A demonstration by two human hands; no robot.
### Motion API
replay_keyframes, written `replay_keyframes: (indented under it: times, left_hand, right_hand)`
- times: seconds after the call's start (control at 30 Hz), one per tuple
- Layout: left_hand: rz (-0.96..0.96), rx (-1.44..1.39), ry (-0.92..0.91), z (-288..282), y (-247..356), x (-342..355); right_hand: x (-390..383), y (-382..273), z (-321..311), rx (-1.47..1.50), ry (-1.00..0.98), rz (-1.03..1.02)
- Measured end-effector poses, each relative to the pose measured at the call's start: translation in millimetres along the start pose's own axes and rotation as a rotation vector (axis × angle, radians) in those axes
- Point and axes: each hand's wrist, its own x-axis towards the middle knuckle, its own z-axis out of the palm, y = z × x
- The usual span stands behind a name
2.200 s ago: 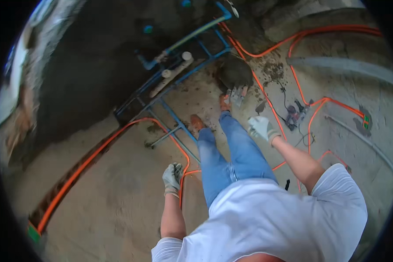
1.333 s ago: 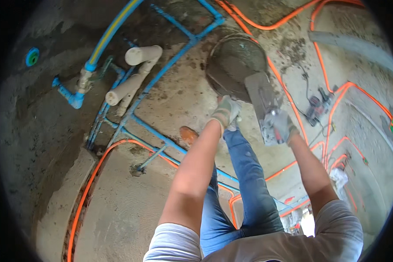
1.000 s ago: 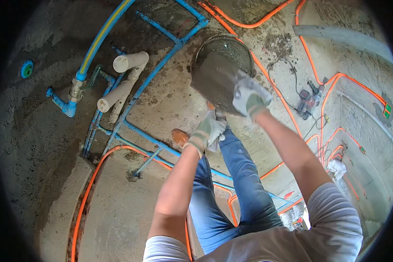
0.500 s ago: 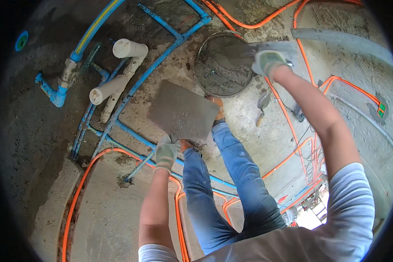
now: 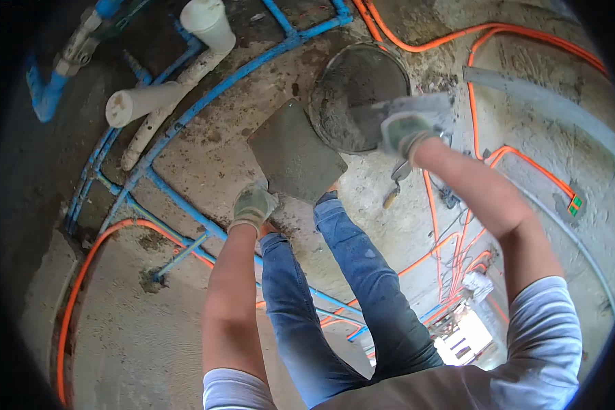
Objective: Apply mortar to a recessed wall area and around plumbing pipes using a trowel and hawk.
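**Rough grey concrete floor [image 5: 362, 212], cluttered on both sides**

Got bright blue plastic pipes [image 5: 219, 89] off to the left and bright orange flexible conduit [image 5: 474, 123] curving past on the right. Holding a flat grey square board [image 5: 297, 150] by its near corner in the gloved left hand [image 5: 254, 203], grip closed, handle hidden. Can't tell whether touching the round dark bucket [image 5: 313, 102] of wet grey mortar [image 5: 342, 89] just beside it. Gripping a long flat metal trowel [image 5: 427, 106] in the gloved right hand [image 5: 406, 133], bit blurry, grip wrapped around the handle, lapping over the bucket's right side. Also spotted near the bucket, on the floor: a small pointed trowel with a wooden handle [image 5: 395, 184].

Possible trouble, just guessing: tipping the board by rolling the left wrist, dripping mortar on the conduit by swinging wide, bumping the bucket, or stepping on the small trowel when shifting feet.
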Motion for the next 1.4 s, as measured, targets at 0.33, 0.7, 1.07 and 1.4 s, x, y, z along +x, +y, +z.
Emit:
replay_keyframes:
  times: [0.33,0.7,1.07,1.4]
  left_hand:
    - [0.047,0.108,-0.017,-18,-16,-6]
    - [0.158,0.122,-0.081,-16,-53,44]
    - [0.238,0.026,-0.007,-25,-71,-24]
    - [0.154,-0.316,0.46,-101,46,-253]
  right_hand:
    - [-30,-70,-52,0.097,0.238,-0.077]
    - [34,-59,-37,0.122,-0.067,0.24]
    - [-68,-179,-78,0.256,0.206,0.149]
    - [-251,-145,-178,1.547,0.009,0.292]
